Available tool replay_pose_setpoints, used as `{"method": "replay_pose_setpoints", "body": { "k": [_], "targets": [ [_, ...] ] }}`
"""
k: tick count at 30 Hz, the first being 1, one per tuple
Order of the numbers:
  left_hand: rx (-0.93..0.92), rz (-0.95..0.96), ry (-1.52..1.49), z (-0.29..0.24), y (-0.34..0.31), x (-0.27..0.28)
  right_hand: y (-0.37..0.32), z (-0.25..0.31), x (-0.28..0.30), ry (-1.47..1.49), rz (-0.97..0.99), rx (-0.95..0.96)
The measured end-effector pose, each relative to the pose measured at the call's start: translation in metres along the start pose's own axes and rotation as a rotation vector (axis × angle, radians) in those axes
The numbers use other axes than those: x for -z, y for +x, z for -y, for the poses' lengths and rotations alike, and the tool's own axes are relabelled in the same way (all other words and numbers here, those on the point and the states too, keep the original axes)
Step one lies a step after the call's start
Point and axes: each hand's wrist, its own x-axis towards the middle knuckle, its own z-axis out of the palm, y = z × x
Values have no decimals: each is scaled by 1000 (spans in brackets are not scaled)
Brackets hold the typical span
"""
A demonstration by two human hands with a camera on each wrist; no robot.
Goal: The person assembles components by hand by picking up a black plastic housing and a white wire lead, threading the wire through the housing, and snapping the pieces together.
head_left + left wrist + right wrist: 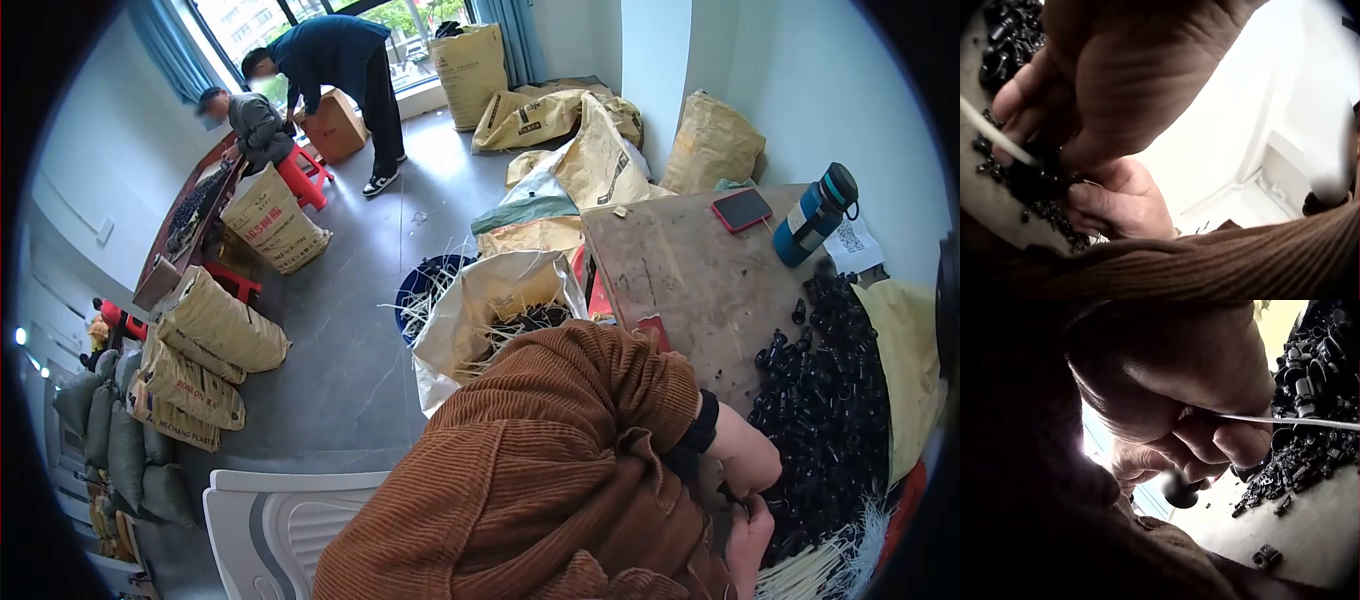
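Two hands met at the near edge of the worktop (680, 270), below a brown corduroy sleeve (560, 450). The left hand (748, 462) had its fingers curled over a white stick (1291, 420). The right hand (748, 548) pinched the same stick between thumb and forefinger. Neither hand was spread. A black cap (1179, 487) sat right at the fingertips, just beside the stick's hidden end. Could not tell which hand carried it.

Step in hand, by my reading: seating a cap on the stick's end. The next move probably called for lining the cap's bore up with the stick and pushing it straight on, with the stick held firm.

Just beyond the hands, a heap of black fittings (830, 400) ran along the worktop's right edge. A sheaf of spare white sticks (830, 572) lay at its near right corner. At the far edge lay a phone (741, 209), with a blue bottle (815, 215) upright near it.

Off the worktop's left edge stood an open sack (500, 290). Farther off, two people (330, 50) bent over another table by the window.
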Motion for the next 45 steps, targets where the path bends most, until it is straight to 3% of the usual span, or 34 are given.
{"method": "replay_pose_setpoints", "body": {
  "k": [1,6,9,13,15,19,22,23,25,27,29,30,32,34,35,38,40,44,45],
  "targets": [
    [-45,-4,123,-12,-6,5,1,-1,-2,20,-4,94],
    [-280,-152,472,-17,-1,-19,-2,-14,1,22,-79,19],
    [-269,-152,578,-25,-4,-16,-4,-21,0,36,-196,81],
    [-234,-164,616,-22,2,-13,-5,-22,16,-51,-73,-74],
    [-220,-170,607,-27,-1,-1,-6,-6,17,-22,-91,-41],
    [-96,-161,365,-30,0,21,-10,0,15,93,-167,-16],
    [-67,-272,-174,-7,30,11,-10,5,13,214,-217,-39],
    [-74,-270,-178,-6,31,10,-9,21,8,208,-286,64],
    [44,-255,-569,-14,21,18,-11,48,2,187,-433,250],
    [82,-173,-937,-16,9,27,-5,12,-2,352,-515,93],
    [39,-61,-1285,-13,-5,35,-7,18,12,210,-339,233],
    [146,52,-1400,-11,-7,32,-7,19,9,307,-347,246],
    [30,206,-1193,-12,-13,33,-18,43,12,235,-230,243],
    [153,381,-1040,-20,-24,49,-14,34,10,110,-176,382],
    [186,443,-895,-25,-27,56,-15,31,9,131,-187,389],
    [178,555,-862,-16,-35,48,-14,28,0,171,-189,400],
    [242,539,-879,-11,-43,46,-12,19,-3,198,-160,412],
    [384,369,-843,12,-64,44,-11,3,-8,369,-177,224],
    [382,373,-849,21,-68,42,-9,-11,-9,436,-265,147]
  ]
}}
